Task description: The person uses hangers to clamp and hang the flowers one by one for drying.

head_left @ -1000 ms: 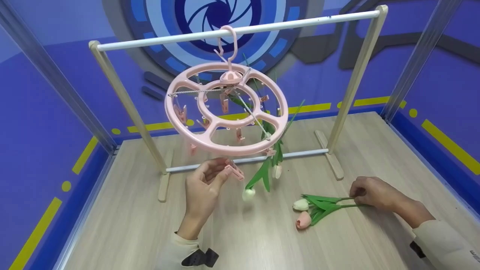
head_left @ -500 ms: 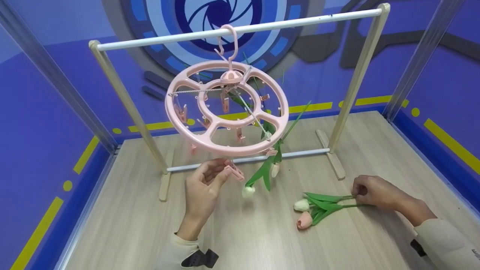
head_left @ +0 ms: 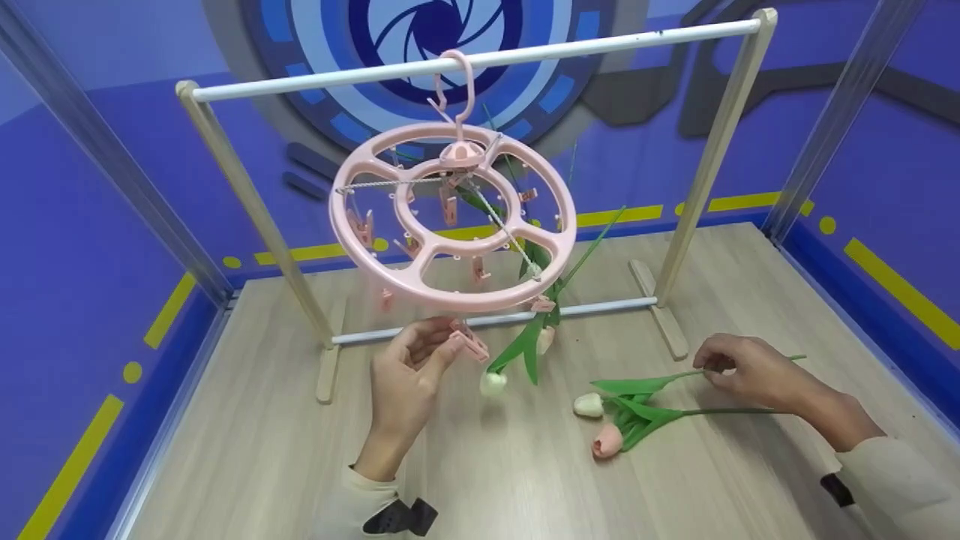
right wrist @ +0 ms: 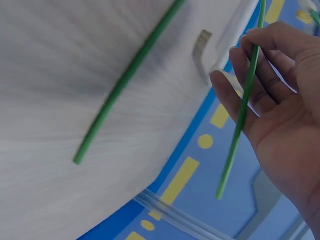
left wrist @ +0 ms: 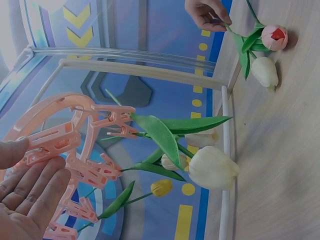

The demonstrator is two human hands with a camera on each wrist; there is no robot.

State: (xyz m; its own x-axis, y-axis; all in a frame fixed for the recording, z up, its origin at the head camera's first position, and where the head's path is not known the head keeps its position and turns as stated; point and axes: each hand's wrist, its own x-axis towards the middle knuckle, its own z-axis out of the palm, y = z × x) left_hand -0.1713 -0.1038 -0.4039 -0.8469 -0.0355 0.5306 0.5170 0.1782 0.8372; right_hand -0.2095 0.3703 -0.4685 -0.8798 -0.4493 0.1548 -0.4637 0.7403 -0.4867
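Note:
In the head view, my left hand pinches a pink clothespin at the near rim of the round pink clip hanger. My right hand pinches the stem of a white artificial tulip between thumb and fingertips; in the right wrist view that green stem crosses the palm. On the table beside it lies a pink tulip, its stem apart from my fingers. Several tulips hang head down from other clips, among them a white tulip and a yellow tulip in the left wrist view.
The hanger hooks over the white top bar of a rack with wooden posts. A lower bar runs just above the wooden table. Patterned blue panels enclose the back and sides.
My right hand has risen slightly with the white tulip, which has shifted left and away from the pink one. The left hand stays on its clothespin. Hanging tulips sway a little.

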